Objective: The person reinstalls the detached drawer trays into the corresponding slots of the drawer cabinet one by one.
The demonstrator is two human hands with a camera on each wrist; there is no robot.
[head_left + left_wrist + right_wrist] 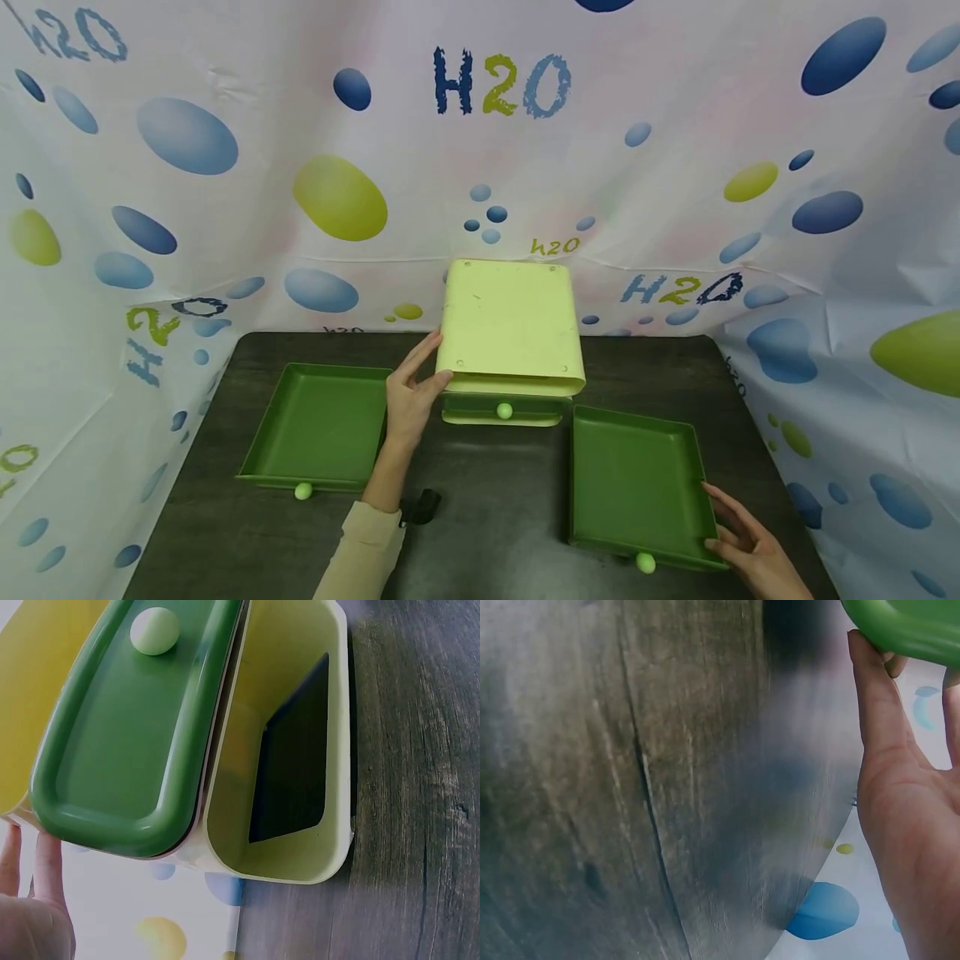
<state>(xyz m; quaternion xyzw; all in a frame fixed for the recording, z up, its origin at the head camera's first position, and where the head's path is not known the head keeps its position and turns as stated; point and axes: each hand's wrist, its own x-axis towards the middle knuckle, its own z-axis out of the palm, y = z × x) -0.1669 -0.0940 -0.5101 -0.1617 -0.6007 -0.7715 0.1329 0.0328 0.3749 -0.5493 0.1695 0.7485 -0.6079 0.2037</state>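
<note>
A pale yellow cabinet [513, 321] stands at the back middle of the table. In its middle slot sits a green drawer front [127, 735] with a round light-green knob [154, 631]; the slot below [292, 847] is open. My left hand [408, 404] rests against the cabinet's left side, fingers mostly straight, with the thumb near the front edge. To the right lies a pulled-out green drawer [637, 483], its knob [646, 563] facing me. My right hand [753, 550] holds its right edge near the front corner between thumb and fingers; some fingertips are hidden.
Another green drawer [322, 425] lies on the table left of my left forearm, knob [303, 491] toward me. The dark wood-grain table [480, 533] ends at a printed white curtain [420, 167] behind and at both sides. A black wrist device [423, 506] sits beside my left sleeve.
</note>
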